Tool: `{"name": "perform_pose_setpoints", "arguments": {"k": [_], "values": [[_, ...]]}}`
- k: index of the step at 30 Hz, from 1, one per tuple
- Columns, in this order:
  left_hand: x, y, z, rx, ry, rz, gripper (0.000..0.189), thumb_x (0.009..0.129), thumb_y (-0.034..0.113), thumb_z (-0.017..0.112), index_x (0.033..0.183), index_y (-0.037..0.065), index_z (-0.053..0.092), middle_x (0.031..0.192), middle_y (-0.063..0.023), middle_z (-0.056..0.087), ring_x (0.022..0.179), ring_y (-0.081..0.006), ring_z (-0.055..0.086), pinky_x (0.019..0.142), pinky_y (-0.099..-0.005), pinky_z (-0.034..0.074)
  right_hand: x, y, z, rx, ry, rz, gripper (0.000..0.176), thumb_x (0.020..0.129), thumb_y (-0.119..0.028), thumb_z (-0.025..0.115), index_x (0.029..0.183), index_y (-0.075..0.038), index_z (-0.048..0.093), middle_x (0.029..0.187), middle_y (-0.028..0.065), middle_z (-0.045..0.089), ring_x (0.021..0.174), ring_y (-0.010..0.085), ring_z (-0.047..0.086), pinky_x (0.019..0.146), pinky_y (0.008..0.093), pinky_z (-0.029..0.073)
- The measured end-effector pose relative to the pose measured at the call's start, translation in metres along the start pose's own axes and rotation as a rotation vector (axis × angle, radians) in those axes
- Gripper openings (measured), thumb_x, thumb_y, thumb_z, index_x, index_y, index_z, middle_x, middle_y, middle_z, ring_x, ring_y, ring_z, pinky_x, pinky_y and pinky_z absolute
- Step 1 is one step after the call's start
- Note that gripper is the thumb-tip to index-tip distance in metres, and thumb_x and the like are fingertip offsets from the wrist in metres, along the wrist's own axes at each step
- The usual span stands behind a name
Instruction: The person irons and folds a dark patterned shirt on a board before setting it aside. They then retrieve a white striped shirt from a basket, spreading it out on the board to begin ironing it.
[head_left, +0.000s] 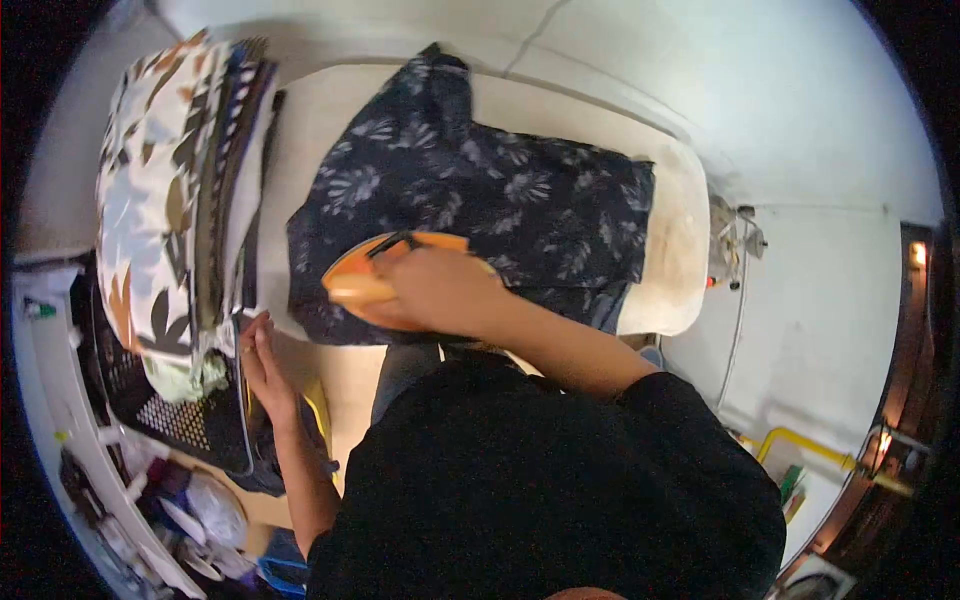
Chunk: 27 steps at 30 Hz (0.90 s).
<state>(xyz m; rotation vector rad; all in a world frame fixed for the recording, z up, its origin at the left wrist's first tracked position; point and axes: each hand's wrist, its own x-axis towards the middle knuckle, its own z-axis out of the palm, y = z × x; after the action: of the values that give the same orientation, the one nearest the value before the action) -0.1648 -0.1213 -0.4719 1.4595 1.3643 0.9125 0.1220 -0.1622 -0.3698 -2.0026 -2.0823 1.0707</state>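
A dark garment with a pale leaf and flower print (500, 190) lies spread on the ironing board (675, 230). My right hand (440, 288) is wrapped round the handle of an orange iron (355, 260), which rests over the garment's near left part. Its tip points left. My left hand (265, 368) is by the rim of a black plastic basket (245, 420), fingers stretched out and nothing visibly held. Just beyond its fingertips rises a tall stack of folded cloth (150, 200), with a white leaf-patterned piece on the outside.
A pale green cloth (185, 378) lies in the basket. Bags and bundles (215, 510) fill the floor at the lower left. A white wall (630, 50) runs behind the board. A yellow pipe (805, 445) is at the right, and a metal stand (738, 240) adjoins the board's right end.
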Motion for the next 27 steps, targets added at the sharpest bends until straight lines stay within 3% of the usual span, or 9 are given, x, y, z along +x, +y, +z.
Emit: {"name": "perform_pose_setpoints", "arguments": {"k": [3,5,7,9,12,15,20,21,27], "values": [[0.000,0.005,0.008,0.025,-0.045,-0.036,0.035,0.105,0.024,0.043,0.123,-0.004,0.055,0.120,-0.0151,0.058,0.115,-0.0245,0.055,0.103,-0.0370,0.041,-0.031,0.079,-0.001,0.025,0.259,0.324,0.051,0.089,-0.052,0.058,0.111,-0.007,0.065,0.098,0.0219,0.069,0.086,0.0382,0.069,0.078,0.0486,0.055],[0.006,0.002,0.012,0.111,-0.093,0.010,0.034,0.105,0.023,0.043,0.123,-0.003,0.055,0.120,-0.0146,0.058,0.115,-0.0244,0.056,0.102,-0.0364,0.041,-0.066,0.128,-0.017,0.070,0.284,0.605,0.056,0.089,-0.056,0.056,0.114,-0.006,0.063,0.102,0.0235,0.069,0.092,0.0405,0.067,0.082,0.0490,0.053],[0.016,0.000,0.023,0.107,-0.118,0.080,0.028,0.103,0.017,0.046,0.120,-0.003,0.057,0.119,-0.0129,0.059,0.111,-0.0235,0.057,0.100,-0.0337,0.042,-0.107,0.194,-0.014,0.112,0.545,0.772,0.054,0.088,-0.053,0.059,0.110,-0.004,0.064,0.101,0.0251,0.068,0.096,0.0426,0.065,0.083,0.0513,0.051],[0.023,0.017,0.038,0.162,-0.154,0.094,0.027,0.102,0.016,0.047,0.118,-0.003,0.058,0.118,-0.0124,0.059,0.110,-0.0227,0.057,0.099,-0.0328,0.042,-0.151,0.255,-0.017,0.177,0.756,0.839,0.055,0.089,-0.052,0.060,0.100,0.002,0.066,0.097,0.0272,0.067,0.093,0.0433,0.065,0.080,0.0505,0.051],[0.036,0.044,0.066,0.259,-0.175,0.222,0.023,0.099,0.011,0.051,0.114,-0.004,0.060,0.114,-0.0116,0.061,0.106,-0.0214,0.058,0.097,-0.0321,0.042,-0.204,0.324,-0.028,0.188,0.778,0.988,0.055,0.089,-0.050,0.062,0.100,0.003,0.067,0.090,0.0259,0.068,0.088,0.0415,0.067,0.074,0.0476,0.051],[0.050,0.062,0.101,0.314,-0.207,0.387,0.022,0.098,0.010,0.053,0.114,-0.004,0.060,0.113,-0.0129,0.062,0.107,-0.0241,0.058,0.098,-0.0341,0.042,-0.222,0.318,-0.041,0.263,0.835,0.980,0.047,0.089,-0.044,0.064,0.101,0.001,0.068,0.080,0.0204,0.069,0.074,0.0334,0.067,0.067,0.0430,0.050],[0.088,0.098,0.186,0.383,-0.351,0.677,0.022,0.090,0.006,0.061,0.112,0.004,0.063,0.112,-0.0137,0.065,0.108,-0.0330,0.059,0.096,-0.0399,0.044,-0.185,0.284,-0.045,0.070,0.524,0.576,0.052,0.086,-0.050,0.064,0.114,-0.005,0.064,0.098,0.0222,0.069,0.092,0.0400,0.066,0.082,0.0464,0.052],[0.101,0.100,0.208,0.443,-0.363,0.778,0.024,0.088,0.006,0.061,0.112,0.006,0.064,0.114,-0.0128,0.064,0.108,-0.0339,0.059,0.096,-0.0406,0.044,-0.169,0.267,-0.059,0.106,0.429,0.633,0.052,0.085,-0.049,0.065,0.115,-0.007,0.064,0.102,0.0206,0.069,0.095,0.0398,0.065,0.084,0.0468,0.052],[0.155,0.116,0.307,0.764,-0.374,1.011,0.027,0.086,0.009,0.054,0.110,0.014,0.068,0.126,-0.0061,0.059,0.123,-0.0285,0.050,0.103,-0.0471,0.038,-0.104,0.264,-0.076,0.007,0.455,0.496,0.054,0.084,-0.053,0.063,0.114,-0.007,0.065,0.101,0.0202,0.069,0.095,0.0391,0.065,0.083,0.0476,0.051]]}}
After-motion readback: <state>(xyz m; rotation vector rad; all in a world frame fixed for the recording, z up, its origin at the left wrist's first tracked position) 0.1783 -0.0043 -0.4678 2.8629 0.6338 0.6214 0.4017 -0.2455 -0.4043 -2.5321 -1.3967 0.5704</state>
